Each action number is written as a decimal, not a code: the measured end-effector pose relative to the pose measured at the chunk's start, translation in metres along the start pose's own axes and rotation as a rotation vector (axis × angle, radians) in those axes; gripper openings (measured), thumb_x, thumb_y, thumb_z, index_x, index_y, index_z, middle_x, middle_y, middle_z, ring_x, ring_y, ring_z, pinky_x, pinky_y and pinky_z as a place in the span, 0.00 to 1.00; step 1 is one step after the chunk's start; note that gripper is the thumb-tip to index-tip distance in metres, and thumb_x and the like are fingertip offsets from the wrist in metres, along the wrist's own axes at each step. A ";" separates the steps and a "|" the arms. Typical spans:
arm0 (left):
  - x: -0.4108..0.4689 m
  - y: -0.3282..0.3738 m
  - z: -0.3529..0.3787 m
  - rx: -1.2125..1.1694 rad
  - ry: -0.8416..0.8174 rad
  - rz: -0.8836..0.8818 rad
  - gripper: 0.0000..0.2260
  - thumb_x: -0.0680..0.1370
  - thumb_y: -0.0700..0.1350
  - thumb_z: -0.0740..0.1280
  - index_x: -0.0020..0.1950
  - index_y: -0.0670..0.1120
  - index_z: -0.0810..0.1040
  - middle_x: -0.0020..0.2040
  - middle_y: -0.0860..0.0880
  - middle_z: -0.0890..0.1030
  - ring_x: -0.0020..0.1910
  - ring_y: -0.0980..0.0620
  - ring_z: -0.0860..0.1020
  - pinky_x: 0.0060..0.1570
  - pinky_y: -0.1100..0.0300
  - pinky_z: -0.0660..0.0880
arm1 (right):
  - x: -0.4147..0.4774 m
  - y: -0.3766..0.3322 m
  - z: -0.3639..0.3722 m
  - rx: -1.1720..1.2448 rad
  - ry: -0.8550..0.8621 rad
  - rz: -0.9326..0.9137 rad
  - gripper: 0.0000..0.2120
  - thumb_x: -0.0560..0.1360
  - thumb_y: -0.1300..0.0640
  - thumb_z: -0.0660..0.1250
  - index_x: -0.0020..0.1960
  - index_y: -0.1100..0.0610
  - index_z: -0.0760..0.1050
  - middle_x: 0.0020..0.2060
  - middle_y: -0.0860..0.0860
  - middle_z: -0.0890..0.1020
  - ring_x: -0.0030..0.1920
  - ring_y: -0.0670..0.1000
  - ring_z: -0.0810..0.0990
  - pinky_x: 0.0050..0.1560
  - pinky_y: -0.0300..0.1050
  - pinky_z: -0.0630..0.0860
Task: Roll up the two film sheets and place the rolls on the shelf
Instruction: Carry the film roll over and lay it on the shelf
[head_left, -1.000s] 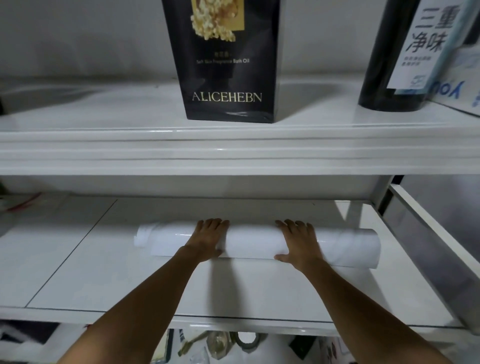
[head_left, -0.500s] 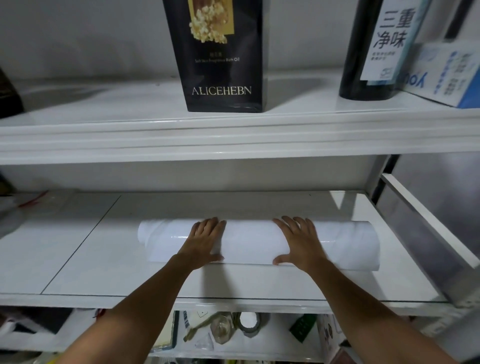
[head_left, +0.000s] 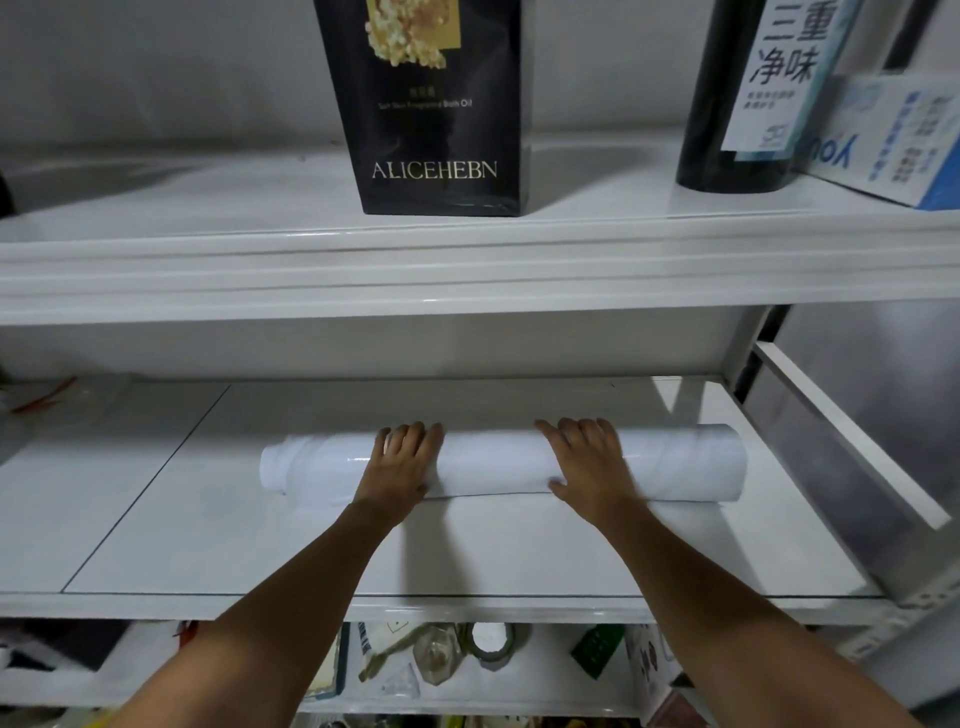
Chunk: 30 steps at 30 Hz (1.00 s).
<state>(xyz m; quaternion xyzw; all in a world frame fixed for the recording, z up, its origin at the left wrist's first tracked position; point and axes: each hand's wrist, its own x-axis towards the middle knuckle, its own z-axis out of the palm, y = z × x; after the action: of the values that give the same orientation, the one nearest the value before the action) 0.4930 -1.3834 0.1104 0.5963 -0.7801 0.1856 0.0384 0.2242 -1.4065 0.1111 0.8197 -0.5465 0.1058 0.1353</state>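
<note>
Both hands still flat on roll; unchanged.

The tall black cardboard box reads "ALICEHEBN" in pale capitals (a smaller line above ends in "Bath Oil"). The dark glass bottle has a white label with "三重净味". The blue-and-white carton shows upside-down "YOU".

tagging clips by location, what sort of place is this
Probably a home storage shelf: white shelves hold a bath oil box, a dark bottle and clutter below.
</note>
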 end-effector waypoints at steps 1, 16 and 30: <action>0.002 -0.001 0.002 0.007 -0.001 -0.015 0.43 0.50 0.49 0.80 0.62 0.43 0.70 0.50 0.44 0.76 0.46 0.44 0.75 0.52 0.50 0.73 | 0.001 0.000 0.002 0.003 -0.007 0.012 0.42 0.54 0.46 0.80 0.64 0.55 0.71 0.51 0.55 0.79 0.49 0.58 0.77 0.56 0.57 0.72; -0.009 -0.010 0.010 -0.151 -0.063 0.060 0.48 0.52 0.55 0.79 0.68 0.46 0.65 0.61 0.42 0.75 0.58 0.42 0.75 0.56 0.46 0.71 | -0.006 0.004 0.008 0.139 -0.065 -0.015 0.52 0.48 0.38 0.80 0.69 0.52 0.67 0.64 0.53 0.74 0.60 0.59 0.73 0.64 0.59 0.66; -0.029 -0.010 0.002 -0.235 -0.147 0.122 0.49 0.59 0.62 0.75 0.71 0.50 0.53 0.70 0.40 0.66 0.68 0.39 0.64 0.66 0.42 0.59 | -0.025 -0.001 0.002 0.163 0.022 -0.054 0.36 0.69 0.32 0.61 0.70 0.52 0.64 0.67 0.54 0.71 0.64 0.59 0.70 0.66 0.58 0.64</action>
<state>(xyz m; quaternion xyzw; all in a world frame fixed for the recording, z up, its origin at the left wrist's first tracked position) 0.5109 -1.3597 0.1031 0.5510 -0.8320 0.0510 0.0393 0.2160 -1.3847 0.1012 0.8412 -0.5123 0.1552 0.0771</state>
